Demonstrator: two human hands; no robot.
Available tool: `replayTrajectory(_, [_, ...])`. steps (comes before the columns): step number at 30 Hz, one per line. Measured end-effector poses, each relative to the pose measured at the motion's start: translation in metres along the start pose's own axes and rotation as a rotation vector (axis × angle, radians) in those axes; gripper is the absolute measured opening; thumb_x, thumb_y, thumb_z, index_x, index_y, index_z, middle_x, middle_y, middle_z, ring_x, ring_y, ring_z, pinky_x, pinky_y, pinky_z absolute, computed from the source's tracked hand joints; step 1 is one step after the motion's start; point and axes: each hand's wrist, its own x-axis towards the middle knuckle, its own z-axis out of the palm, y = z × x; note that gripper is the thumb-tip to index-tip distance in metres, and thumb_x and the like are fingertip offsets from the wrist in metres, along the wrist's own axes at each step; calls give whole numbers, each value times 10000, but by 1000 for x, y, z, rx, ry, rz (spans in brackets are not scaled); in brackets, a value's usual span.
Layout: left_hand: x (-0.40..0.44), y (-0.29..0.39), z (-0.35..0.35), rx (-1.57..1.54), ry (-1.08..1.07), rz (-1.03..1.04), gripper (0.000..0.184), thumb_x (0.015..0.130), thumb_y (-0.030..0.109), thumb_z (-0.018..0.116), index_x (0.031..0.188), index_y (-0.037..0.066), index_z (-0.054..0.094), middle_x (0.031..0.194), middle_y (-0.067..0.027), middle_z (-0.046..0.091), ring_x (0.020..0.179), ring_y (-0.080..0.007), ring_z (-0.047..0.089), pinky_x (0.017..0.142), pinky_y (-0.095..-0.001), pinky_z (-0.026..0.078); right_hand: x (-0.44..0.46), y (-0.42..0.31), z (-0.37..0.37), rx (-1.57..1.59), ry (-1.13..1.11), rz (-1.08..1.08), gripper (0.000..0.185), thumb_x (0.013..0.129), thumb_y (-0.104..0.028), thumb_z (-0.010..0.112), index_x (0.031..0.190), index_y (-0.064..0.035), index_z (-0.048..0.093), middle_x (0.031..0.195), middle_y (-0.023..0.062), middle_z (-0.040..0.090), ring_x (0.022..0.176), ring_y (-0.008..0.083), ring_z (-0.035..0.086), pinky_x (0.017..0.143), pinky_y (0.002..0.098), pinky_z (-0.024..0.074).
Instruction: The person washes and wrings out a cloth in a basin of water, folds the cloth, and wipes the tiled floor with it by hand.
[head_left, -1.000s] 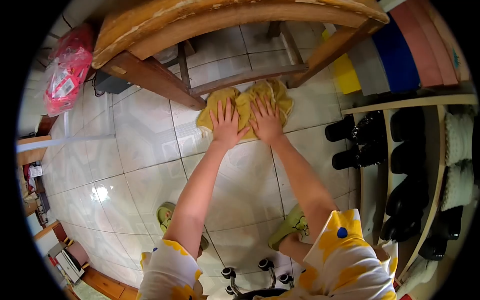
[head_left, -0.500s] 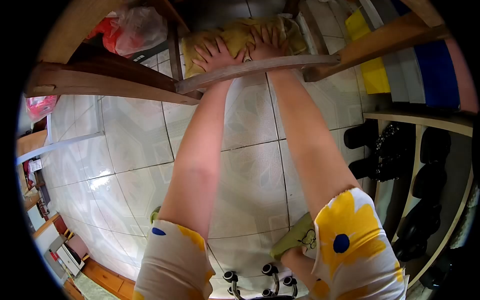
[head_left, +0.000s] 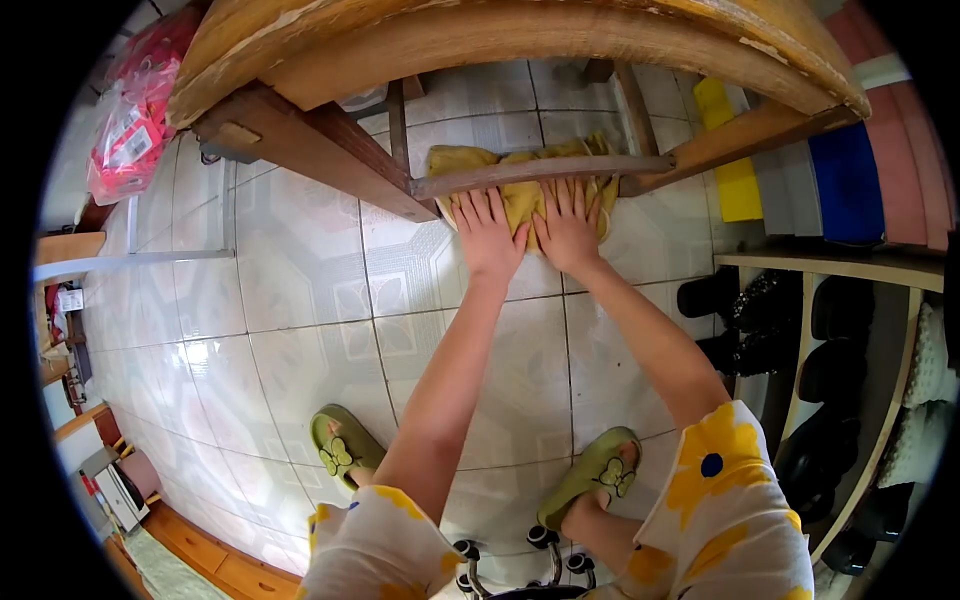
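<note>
A yellow-brown cloth [head_left: 517,205] lies bunched on the tiled floor, beneath the lower rung [head_left: 540,172] of a wooden stool or chair. My left hand [head_left: 488,243] rests flat on the cloth's near left part, fingers stretched forward. Beside it, my right hand [head_left: 571,236] also presses flat on the cloth, with its fingers extended. The thumbs come close together in the middle. Both sets of fingertips reach as far as the rung, which hides part of the cloth.
The wooden seat [head_left: 560,50] arches overhead, its legs on both sides of the cloth. At right stands a shoe rack [head_left: 830,262] holding black shoes, with a blue box [head_left: 846,185] above. My green slippers [head_left: 592,478] and a wheeled base [head_left: 543,537] are below. A pink bag [head_left: 135,140] is far left.
Both hands and the cloth have come back toward me, from beyond the rung to under and in front of it. My view has shifted, so the wooden seat and both slippers show more.
</note>
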Motion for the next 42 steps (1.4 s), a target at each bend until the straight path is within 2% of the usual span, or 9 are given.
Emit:
replayTrajectory(11, [-120,0,-10,-95,-132,174,817,831,522,484,1366,-66,294,1464,-298,127,1358,-468,88,1084,-552,109,-116,-6,-8,48,-33,-169,626,887,-343,464,1428,-97,268,1510,147,144,1393,374,70,1058,623,101])
replayTrajectory(16, [-39,-19,-20,82,-164,369,823,825,565,474,1339,-65,353,1469,-284,133,1360,-466,77,1089,-547,110,-63,2,-2,39,91,-187,590,892,-369,451,1405,-105,328,1496,110,213,1387,329,140,1071,591,133])
replayTrajectory(18, [3,-20,-12,95,-200,296,826,826,581,459,1352,-46,350,1472,-279,134,1360,-467,75,1089,-549,110,-15,7,0,28,144,-207,580,906,-383,424,1404,-101,326,1490,110,223,1381,322,162,1079,576,135])
replayTrajectory(20, [45,-23,-6,100,-143,239,823,829,593,442,1379,-9,326,1474,-274,135,1358,-466,83,1085,-558,115,37,13,-10,-42,-95,-137,603,919,-408,388,1421,-94,273,1493,103,212,1382,308,157,1089,564,132])
replayTrajectory(22, [84,-16,-7,131,-75,162,815,852,587,411,1406,6,270,1476,-276,128,1348,-483,102,1067,-586,132,89,30,5,74,149,-214,614,923,-443,345,1439,-128,236,1512,71,171,1394,287,123,1103,560,97])
replayTrajectory(29, [159,-17,3,83,-31,42,825,826,599,432,1425,58,265,1486,-243,139,1355,-462,103,1043,-617,145,148,26,-14,45,101,-51,611,908,-492,317,1443,-205,253,1531,-5,122,1408,248,64,1106,565,48])
replayTrajectory(34, [123,-21,1,234,-22,209,800,836,578,430,1407,36,295,1481,-236,172,1365,-443,102,1053,-612,129,120,28,12,78,299,-138,586,914,-455,330,1420,-161,306,1519,42,169,1405,264,88,1106,562,51])
replayTrajectory(38, [38,-21,6,126,-50,450,785,831,560,439,1337,-36,369,1464,-269,180,1374,-434,77,1060,-620,90,18,27,2,-151,50,-181,602,907,-408,410,1406,-85,315,1478,104,258,1388,313,147,1098,556,108])
replayTrajectory(42, [-88,-3,-14,-71,-159,513,801,794,533,506,1251,-121,429,1451,-316,153,1367,-463,59,1050,-636,73,-112,19,-8,-19,-41,-251,638,891,-371,460,1390,-3,307,1472,172,233,1387,361,117,1081,569,119])
